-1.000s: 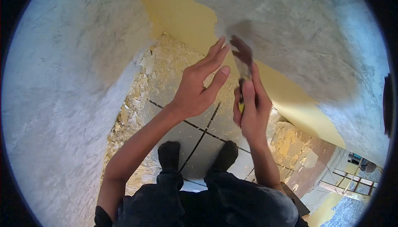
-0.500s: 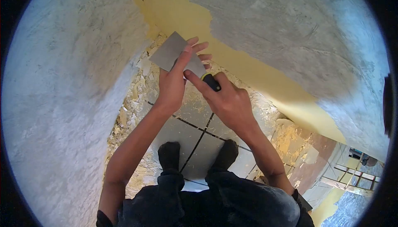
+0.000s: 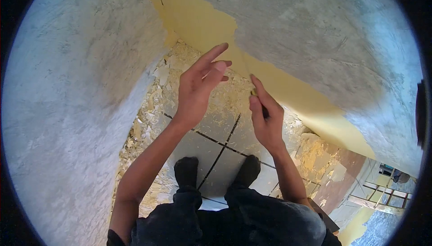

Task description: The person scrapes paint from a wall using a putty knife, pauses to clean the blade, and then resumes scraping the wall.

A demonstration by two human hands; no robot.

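Note:
My right hand (image 3: 270, 122) grips a scraper (image 3: 253, 92) by its dark handle with a yellow-green collar. The wide metal blade is turned edge-on and shows only as a thin, faint line in front of the yellow paint. My left hand (image 3: 197, 84) is held up to the left of it, empty, fingers spread and apart from the tool. Beyond both hands runs a strip of yellow paint (image 3: 198, 21) along the bottom of the wall, with a ragged upper edge against the bare grey wall (image 3: 310, 34).
Another scraped wall (image 3: 76, 97) rises close on the left and meets the first in a corner. Paint flakes (image 3: 139, 124) litter the tiled floor (image 3: 209, 127) along both walls. My dark-socked feet (image 3: 186, 170) stand on the tiles. A barred frame (image 3: 382, 195) appears at far right.
The scraper has moved right, away from my left hand, and turned from flat-on to edge-on. My left hand no longer touches the blade and its fingers have spread.

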